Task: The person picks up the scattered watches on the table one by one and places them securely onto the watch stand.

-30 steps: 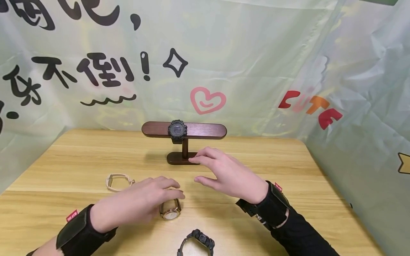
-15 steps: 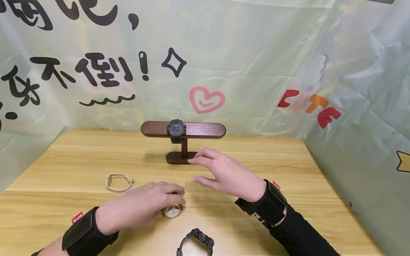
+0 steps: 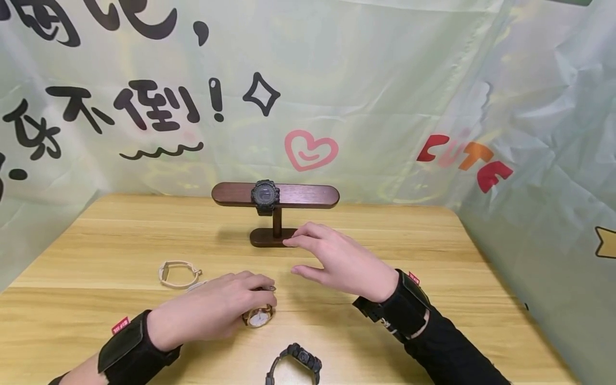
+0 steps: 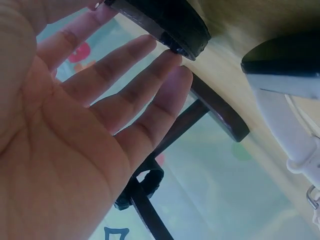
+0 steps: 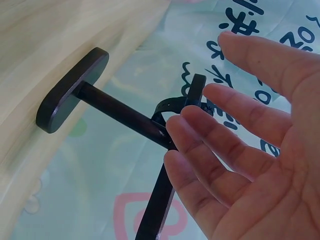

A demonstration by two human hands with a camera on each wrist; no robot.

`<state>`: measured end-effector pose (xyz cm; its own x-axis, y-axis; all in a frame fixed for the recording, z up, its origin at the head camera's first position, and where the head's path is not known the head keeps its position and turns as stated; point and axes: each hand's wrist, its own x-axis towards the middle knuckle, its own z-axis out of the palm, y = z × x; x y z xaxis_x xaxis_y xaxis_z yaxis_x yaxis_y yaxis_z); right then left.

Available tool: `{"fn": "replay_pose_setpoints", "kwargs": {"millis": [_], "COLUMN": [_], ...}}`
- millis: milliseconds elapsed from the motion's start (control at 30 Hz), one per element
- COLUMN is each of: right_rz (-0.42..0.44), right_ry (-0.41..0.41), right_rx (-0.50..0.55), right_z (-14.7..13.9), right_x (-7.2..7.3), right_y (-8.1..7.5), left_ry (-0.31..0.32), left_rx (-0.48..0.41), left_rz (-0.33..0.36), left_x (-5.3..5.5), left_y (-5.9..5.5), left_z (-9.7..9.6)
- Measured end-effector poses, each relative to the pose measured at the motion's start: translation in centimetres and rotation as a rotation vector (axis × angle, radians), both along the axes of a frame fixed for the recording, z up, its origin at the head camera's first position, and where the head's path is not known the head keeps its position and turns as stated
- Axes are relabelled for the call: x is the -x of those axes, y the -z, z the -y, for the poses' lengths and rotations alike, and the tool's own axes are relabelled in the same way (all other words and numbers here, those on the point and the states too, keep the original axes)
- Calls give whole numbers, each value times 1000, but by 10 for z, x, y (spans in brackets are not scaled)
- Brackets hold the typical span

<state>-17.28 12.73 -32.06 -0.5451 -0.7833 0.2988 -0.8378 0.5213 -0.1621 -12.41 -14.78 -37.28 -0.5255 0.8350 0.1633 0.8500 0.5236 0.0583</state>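
The left hand [image 3: 212, 305] of the person pinches, with thumb and fingertips, a gold-coloured wristwatch with round white dial and dark strap [image 3: 260, 319], which is found left of the middle of the table, well apart from its rear edge; in the head view the thumb is hidden. The right hand [image 3: 337, 262] holds nothing, its fingers are slightly spread and nearly straight, just in front of a dark brown wooden watch stand [image 3: 308, 196]. This stand is upright near the rear edge of the light wooden table [image 3: 385, 240], and around its bar, to the left of the post, sits a black round digital watch [image 3: 265, 194]. Toward the left edge of the table, beside the left hand, lies a cream-white thin looped watch [image 3: 164, 272], and another pale strap [image 3: 198, 285] is mostly covered by this hand. A black chunky watch [image 3: 304, 357] stands on its side farthest from the rear edge, partly cut by the border of the view
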Motion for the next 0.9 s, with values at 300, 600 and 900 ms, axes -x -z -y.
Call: {"fn": "replay_pose_setpoints", "kwargs": {"millis": [300, 600, 900], "right_rz": [3, 0, -10], "right_ry": [23, 21, 20], "right_rx": [-15, -6, -3], "right_z": [0, -1, -3], "right_x": [1, 3, 4], "right_y": [1, 1, 2], "left_ry": [-4, -35, -4], "left_rx": [0, -26, -154], "left_rz": [0, 39, 100], "left_x": [1, 4, 13], "left_y": [1, 0, -2], "left_z": [0, 1, 8]}}
